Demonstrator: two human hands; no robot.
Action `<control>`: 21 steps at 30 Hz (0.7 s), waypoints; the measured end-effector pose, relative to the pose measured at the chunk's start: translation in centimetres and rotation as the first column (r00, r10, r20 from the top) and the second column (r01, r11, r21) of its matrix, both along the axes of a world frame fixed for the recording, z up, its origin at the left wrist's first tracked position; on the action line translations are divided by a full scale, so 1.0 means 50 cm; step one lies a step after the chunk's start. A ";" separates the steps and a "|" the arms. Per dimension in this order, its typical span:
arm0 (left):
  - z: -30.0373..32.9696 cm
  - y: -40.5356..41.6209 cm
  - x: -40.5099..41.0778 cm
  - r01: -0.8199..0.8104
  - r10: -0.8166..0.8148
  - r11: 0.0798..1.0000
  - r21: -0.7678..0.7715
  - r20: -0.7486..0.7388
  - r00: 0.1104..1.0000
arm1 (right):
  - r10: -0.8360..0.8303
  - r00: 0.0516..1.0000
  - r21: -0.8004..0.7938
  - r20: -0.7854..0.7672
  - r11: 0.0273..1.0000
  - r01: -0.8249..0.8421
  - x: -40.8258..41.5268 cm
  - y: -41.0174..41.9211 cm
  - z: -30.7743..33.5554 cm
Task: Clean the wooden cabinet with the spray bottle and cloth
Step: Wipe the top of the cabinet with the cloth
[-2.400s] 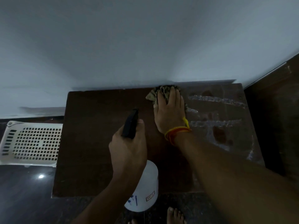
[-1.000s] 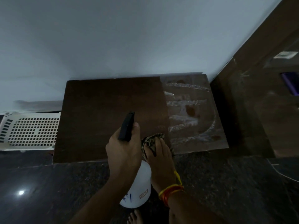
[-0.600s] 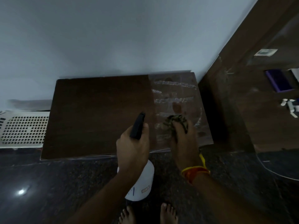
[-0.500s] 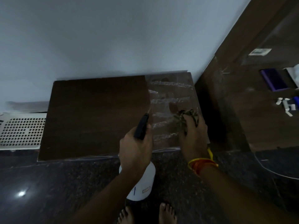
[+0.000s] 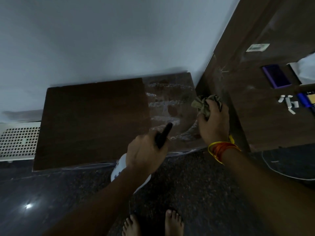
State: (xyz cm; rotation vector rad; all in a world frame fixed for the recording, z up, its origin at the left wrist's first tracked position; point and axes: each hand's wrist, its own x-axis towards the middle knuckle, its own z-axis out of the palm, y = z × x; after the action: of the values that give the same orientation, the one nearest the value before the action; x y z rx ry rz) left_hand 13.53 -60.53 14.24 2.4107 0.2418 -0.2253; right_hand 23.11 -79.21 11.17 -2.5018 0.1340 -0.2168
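Pale grey wall (image 5: 110, 40) fills the upper part of the head view, and a dark speckled floor (image 5: 196, 193) lies below, where two bare feet (image 5: 153, 223) show at the bottom edge. Against the wall stands the wooden cabinet (image 5: 93, 120), seen from above: its left part is dark and dull, its right part carries whitish streaks of wet foam (image 5: 163, 108).

The left hand (image 5: 146, 155) is wrapped round the neck of the spray bottle (image 5: 119, 167), its grip closed on the black trigger head, whose nozzle points toward the streaked area; the white body of the bottle hangs below the hand, over the cabinet's front edge. The right hand (image 5: 213, 123), with yellow and orange threads (image 5: 221, 149) at the wrist, clutches the crumpled cloth (image 5: 204, 104) in a closed grip at the cabinet's right edge, beside a taller brown panel (image 5: 255, 99). Whether the cloth touches the top I cannot tell.

A white perforated basket (image 5: 17, 140) sits left of the cabinet.
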 end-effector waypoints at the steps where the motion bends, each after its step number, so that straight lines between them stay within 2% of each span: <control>1: -0.005 0.002 -0.007 0.053 -0.053 0.997 0.050 -0.002 0.999 | -0.007 1.000 -0.001 -0.010 1.000 0.007 0.000 -0.006 0.003; 8: -0.022 0.037 -0.059 0.229 -0.229 0.950 0.214 -0.027 0.973 | -0.012 0.999 -0.023 -0.043 1.000 0.011 -0.009 -0.032 0.010; 11: -0.027 0.055 -0.073 0.277 -0.304 0.927 0.252 0.074 0.950 | 0.005 0.998 -0.020 -0.067 1.000 -0.006 -0.013 -0.033 0.006; 12: -0.023 0.060 -0.075 0.304 -0.332 0.914 0.269 0.066 0.941 | 0.010 0.997 -0.019 -0.072 1.000 -0.011 -0.013 -0.032 0.004; 16: -0.010 0.094 -0.073 0.428 -0.405 0.850 0.306 -0.140 0.904 | 0.032 0.995 -0.015 -0.091 0.999 -0.033 -0.016 -0.027 0.005; 19: -0.010 0.114 -0.076 0.454 -0.435 0.827 0.330 -0.134 0.890 | 0.056 0.994 -0.008 -0.092 0.998 -0.057 -0.016 -0.023 0.009; 21: -0.011 0.122 -0.074 0.412 -0.403 0.850 0.328 -0.098 0.910 | 0.060 0.994 -0.004 -0.092 0.998 -0.061 -0.016 -0.019 0.015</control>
State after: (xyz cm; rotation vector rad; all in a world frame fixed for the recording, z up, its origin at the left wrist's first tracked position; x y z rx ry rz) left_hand 9.81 -54.41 13.70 2.7892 -0.2519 -0.4381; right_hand 22.31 -80.18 11.90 -2.5188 0.0945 -0.0778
